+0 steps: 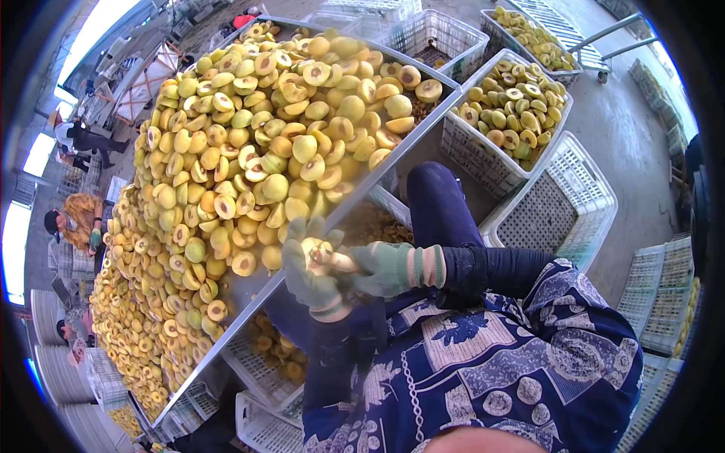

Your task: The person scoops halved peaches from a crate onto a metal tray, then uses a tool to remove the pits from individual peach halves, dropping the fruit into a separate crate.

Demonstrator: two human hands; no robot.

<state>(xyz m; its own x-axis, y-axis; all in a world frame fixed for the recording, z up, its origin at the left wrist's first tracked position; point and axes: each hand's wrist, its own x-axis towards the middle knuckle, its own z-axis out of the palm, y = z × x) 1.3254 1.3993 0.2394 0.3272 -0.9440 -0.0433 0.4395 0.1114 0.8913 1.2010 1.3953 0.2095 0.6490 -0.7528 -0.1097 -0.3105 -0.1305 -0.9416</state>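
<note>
My left hand, in a grey-green work glove, is closed around a yellow peach half. My right hand, in a green glove with a striped pink cuff, grips a short pale handle. The handle's far end meets the fruit; blur and the glove hide what kind of tool it is. Both hands are just on my side of the metal rim of a large table. A big heap of halved yellow peaches covers the table, many showing brown pit hollows.
Crates of peach halves stand at the right, beside a white slatted crate. A crate with scraps sits below the rim by my knee. A co-worker in an orange top is across the heap. A metal trolley stands far right.
</note>
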